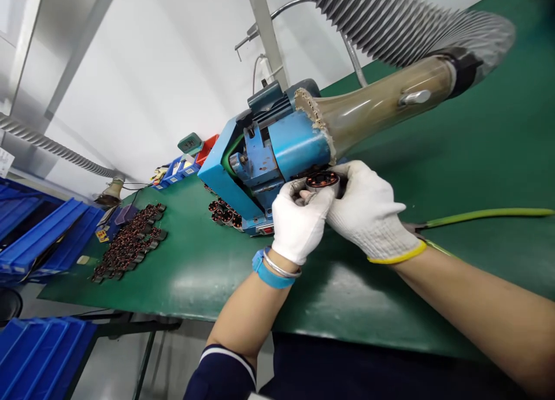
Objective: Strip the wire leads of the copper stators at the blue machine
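Both my hands wear white knit gloves. My left hand (300, 221) and my right hand (370, 212) are closed together around a small round stator (321, 180) with copper windings, held just in front of the blue machine (269, 151). The part sits under the mouth of a clear suction funnel (377, 108). A blue band and a silver bangle circle my left wrist.
Many more copper-wound stators (130, 244) lie in rows on the green table (182, 267) at the left, and a few (224, 213) beside the machine. Blue bins (39, 238) stand at the left edge. A ribbed extraction hose (390, 24) runs overhead. A green-yellow cable (485, 216) crosses the right side.
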`<action>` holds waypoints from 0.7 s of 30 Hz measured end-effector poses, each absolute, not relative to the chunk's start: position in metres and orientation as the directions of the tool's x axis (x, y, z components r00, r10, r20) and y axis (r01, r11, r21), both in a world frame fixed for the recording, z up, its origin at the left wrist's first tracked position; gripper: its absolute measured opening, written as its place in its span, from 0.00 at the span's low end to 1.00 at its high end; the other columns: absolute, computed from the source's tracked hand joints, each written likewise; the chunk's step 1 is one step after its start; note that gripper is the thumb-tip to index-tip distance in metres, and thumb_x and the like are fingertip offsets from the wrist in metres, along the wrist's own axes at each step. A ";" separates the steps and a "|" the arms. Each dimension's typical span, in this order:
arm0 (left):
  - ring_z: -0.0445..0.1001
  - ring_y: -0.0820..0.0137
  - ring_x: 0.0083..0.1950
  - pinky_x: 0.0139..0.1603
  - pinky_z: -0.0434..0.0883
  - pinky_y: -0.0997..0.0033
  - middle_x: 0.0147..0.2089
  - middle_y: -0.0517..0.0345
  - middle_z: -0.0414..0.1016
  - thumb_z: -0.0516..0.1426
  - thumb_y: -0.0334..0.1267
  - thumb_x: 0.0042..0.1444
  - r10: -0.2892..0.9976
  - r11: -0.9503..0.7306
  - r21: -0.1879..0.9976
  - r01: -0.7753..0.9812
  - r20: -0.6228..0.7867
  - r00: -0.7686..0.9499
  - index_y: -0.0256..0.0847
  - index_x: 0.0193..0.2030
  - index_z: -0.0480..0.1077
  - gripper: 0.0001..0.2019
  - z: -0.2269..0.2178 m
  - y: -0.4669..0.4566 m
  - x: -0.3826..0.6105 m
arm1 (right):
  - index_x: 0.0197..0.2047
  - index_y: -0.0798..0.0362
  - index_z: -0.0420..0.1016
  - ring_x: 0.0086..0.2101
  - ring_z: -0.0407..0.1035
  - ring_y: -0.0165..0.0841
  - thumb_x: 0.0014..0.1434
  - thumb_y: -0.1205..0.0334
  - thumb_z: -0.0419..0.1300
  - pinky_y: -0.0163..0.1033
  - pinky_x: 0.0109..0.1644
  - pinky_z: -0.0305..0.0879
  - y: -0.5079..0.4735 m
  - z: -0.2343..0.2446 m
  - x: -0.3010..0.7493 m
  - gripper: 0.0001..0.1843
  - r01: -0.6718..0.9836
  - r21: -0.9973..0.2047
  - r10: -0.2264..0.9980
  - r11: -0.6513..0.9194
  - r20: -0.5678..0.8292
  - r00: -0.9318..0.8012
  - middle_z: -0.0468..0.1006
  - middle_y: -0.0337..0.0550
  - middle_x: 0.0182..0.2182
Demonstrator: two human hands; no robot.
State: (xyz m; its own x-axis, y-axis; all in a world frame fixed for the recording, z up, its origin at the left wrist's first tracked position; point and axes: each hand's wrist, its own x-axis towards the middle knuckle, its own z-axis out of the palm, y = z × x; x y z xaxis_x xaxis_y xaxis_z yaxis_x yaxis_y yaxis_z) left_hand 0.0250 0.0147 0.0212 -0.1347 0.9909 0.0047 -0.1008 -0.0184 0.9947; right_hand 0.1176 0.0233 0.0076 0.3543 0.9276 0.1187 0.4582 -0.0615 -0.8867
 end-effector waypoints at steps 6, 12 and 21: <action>0.81 0.64 0.45 0.57 0.77 0.59 0.40 0.56 0.81 0.73 0.36 0.44 0.992 -0.070 0.997 0.015 0.071 -0.108 0.41 0.43 0.72 0.21 0.012 -0.004 0.019 | 0.46 0.51 0.77 0.42 0.78 0.52 0.46 0.46 0.71 0.56 0.49 0.78 0.011 -0.015 0.122 0.27 0.371 -0.925 0.936 0.077 0.196 0.294 0.83 0.53 0.42; 0.73 0.50 0.70 0.74 0.68 0.51 0.65 0.45 0.77 0.76 0.43 0.38 0.969 -0.075 0.996 -0.050 0.084 0.234 0.40 0.56 0.72 0.36 -0.002 -0.014 -0.018 | 0.54 0.48 0.80 0.57 0.75 0.54 0.56 0.53 0.69 0.57 0.63 0.75 0.005 -0.054 0.131 0.22 0.341 -0.591 0.630 0.731 0.776 -0.004 0.80 0.54 0.57; 0.79 0.53 0.63 0.70 0.74 0.48 0.60 0.47 0.80 0.73 0.43 0.49 0.942 -0.301 0.947 0.110 0.278 0.189 0.42 0.60 0.73 0.32 -0.031 -0.006 -0.035 | 0.61 0.45 0.75 0.55 0.78 0.49 0.61 0.49 0.69 0.51 0.55 0.81 0.009 -0.053 0.144 0.26 0.074 -0.809 0.801 0.583 0.559 -0.214 0.80 0.49 0.57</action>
State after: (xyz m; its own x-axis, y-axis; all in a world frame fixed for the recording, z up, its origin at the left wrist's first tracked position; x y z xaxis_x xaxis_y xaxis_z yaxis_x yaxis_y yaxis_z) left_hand -0.0350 -0.0059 -0.0310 0.1889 0.9420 0.2775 0.1103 -0.3012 0.9472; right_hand 0.1441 0.0094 -0.0531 -0.2144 0.8013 0.5585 0.0737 0.5835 -0.8088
